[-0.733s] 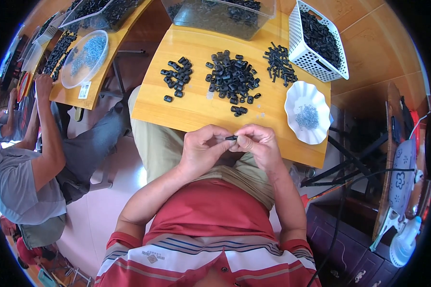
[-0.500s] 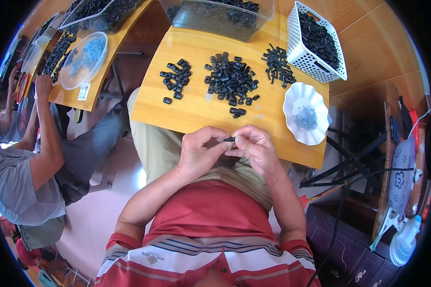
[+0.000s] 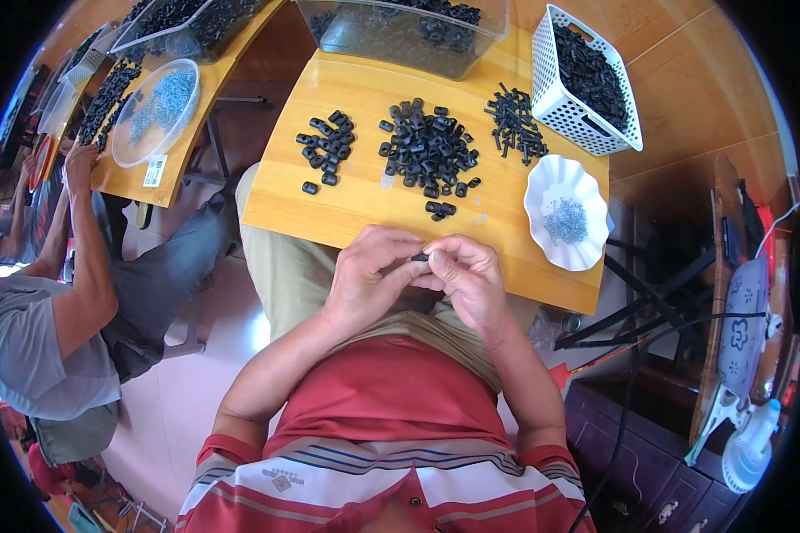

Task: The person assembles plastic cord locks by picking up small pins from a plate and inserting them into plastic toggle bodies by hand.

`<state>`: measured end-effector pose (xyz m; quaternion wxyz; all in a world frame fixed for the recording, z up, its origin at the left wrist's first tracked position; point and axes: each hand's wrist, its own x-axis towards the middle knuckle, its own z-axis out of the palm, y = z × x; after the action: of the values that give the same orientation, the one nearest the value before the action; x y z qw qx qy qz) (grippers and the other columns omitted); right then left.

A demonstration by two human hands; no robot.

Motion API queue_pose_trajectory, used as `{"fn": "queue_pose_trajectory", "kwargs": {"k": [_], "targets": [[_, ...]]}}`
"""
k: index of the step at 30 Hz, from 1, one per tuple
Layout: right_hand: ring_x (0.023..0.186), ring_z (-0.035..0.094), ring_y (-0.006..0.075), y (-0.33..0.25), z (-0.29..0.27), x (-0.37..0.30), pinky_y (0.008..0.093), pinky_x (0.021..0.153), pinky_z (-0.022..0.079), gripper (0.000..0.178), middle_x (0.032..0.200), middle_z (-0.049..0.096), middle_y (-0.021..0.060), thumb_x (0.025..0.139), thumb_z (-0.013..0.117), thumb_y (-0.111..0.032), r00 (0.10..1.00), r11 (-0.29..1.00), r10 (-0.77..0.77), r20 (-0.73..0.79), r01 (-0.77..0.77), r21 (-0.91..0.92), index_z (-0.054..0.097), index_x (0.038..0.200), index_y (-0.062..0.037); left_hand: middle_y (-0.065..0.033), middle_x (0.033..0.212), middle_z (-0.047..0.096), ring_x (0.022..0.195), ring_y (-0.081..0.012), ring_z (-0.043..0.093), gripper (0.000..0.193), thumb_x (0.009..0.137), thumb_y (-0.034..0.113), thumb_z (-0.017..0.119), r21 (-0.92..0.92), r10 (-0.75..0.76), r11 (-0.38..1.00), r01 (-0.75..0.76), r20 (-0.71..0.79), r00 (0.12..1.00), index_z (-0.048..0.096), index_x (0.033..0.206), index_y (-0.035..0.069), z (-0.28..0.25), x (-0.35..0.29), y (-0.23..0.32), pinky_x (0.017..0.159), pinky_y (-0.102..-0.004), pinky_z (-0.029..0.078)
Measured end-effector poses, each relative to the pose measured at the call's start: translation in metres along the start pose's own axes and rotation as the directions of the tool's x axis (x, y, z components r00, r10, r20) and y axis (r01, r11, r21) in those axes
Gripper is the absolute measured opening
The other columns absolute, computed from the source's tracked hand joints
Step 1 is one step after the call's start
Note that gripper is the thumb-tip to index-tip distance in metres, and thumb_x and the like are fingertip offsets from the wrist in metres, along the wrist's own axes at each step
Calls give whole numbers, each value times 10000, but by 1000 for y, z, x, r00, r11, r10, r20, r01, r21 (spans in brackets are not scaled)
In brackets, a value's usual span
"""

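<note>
My left hand (image 3: pixel 364 274) and my right hand (image 3: pixel 468 281) meet just off the table's front edge. Between their fingertips is a small black plastic cord lock (image 3: pixel 420 258), pinched from both sides and largely covered by the fingers. On the table beyond, short black barrel pieces with holes form a large pile (image 3: pixel 425 149). A smaller group of similar barrels (image 3: pixel 327 147) lies to its left. Thin black pins (image 3: pixel 516 123) are heaped at the right. Closer on that side, a white scalloped bowl (image 3: pixel 549 185) contains tiny bluish-grey pieces that look like springs (image 3: pixel 565 219).
A clear plastic bin (image 3: pixel 391 55) of black parts stands at the table's far edge. Right of it is a white perforated basket (image 3: pixel 587 126), full of black pieces. A co-worker (image 3: pixel 53 338) sits at another table (image 3: pixel 173 169) on the left. A white-and-blue fan (image 3: pixel 748 453) is at lower right.
Both hands have shifted very slightly, the right one a little left and closer over the cord lock, so less of it shows. The piles on the table look the same.
</note>
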<state>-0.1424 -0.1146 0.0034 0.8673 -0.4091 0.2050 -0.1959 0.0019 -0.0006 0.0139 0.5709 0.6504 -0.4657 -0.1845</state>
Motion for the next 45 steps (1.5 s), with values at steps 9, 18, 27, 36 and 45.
{"fn": "queue_pose_trajectory", "kwargs": {"k": [9,18,27,36,45], "targets": [[940,700,238,-3,4,-4,409,848,625,121,1040,679,143,980,605,-42,999,1000,-15,37,15,-7,649,1066,30,-104,959,718,892,-271,666,225,760,23,794,24,173,985,-173,2,985,751,980,24,-1,0,4,781,-351,536],[876,694,177,-7,13,-7,323,782,616,105,977,691,101,955,653,-50,999,997,-6,44,3,72,663,1042,9,-97,919,710,847,-266,659,237,730,-1,795,22,265,964,-265,-14,964,736,960,8,-2,-3,8,749,-348,532],[888,685,159,-7,13,-9,308,790,604,157,991,685,90,961,664,-92,997,998,29,66,-26,-53,656,1068,22,-125,929,707,888,-292,663,214,739,-25,784,6,247,969,-247,-29,969,725,944,-13,-1,-8,5,796,-366,523],[906,678,154,-11,10,-9,321,811,608,191,1004,673,79,979,653,-142,994,992,95,56,-90,-84,652,1080,20,-114,926,708,863,-278,652,241,737,-12,798,0,245,970,-245,1,970,732,968,0,-3,-6,3,754,-348,526],[904,677,150,-19,10,-8,336,829,607,183,994,662,57,971,668,-171,977,978,208,55,-206,-39,658,1055,-8,-102,918,704,846,-268,644,236,735,-10,796,12,250,968,-251,47,967,738,964,2,-5,-4,5,736,-350,521]]}}
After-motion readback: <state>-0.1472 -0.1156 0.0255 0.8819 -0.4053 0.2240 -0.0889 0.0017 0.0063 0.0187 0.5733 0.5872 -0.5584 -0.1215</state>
